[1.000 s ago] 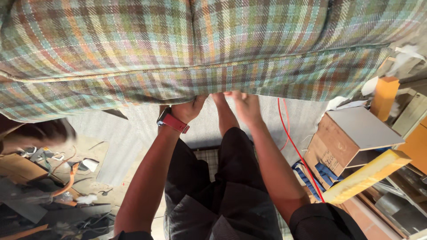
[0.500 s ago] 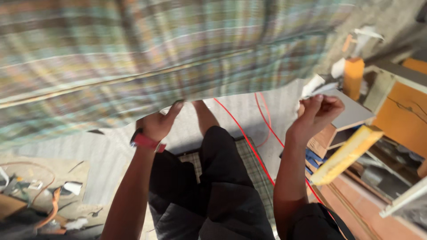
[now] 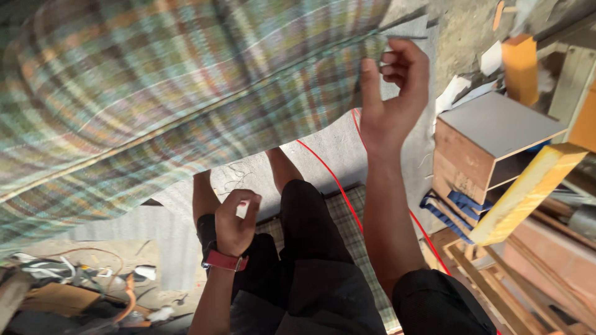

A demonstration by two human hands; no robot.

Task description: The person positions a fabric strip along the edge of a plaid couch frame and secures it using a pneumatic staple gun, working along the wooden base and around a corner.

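Right hand (image 3: 391, 93) risen, apparently pinching plaid fabric (image 3: 155, 99) edge, grip blurred

Plaid woven fabric (image 3: 155, 105), green/orange/blue checks, hangs spread above your legs; a seam line runs diag. across it; lower-right edge sits at your raised fingers.

Right hand (image 3: 392, 93) raised, pinching; left hand (image 3: 236, 218) low, curled.

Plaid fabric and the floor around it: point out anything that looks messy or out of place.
A red cord trails loose across the grey floor under the plaid woven fabric. Tangled wires and scraps clutter the lower left.
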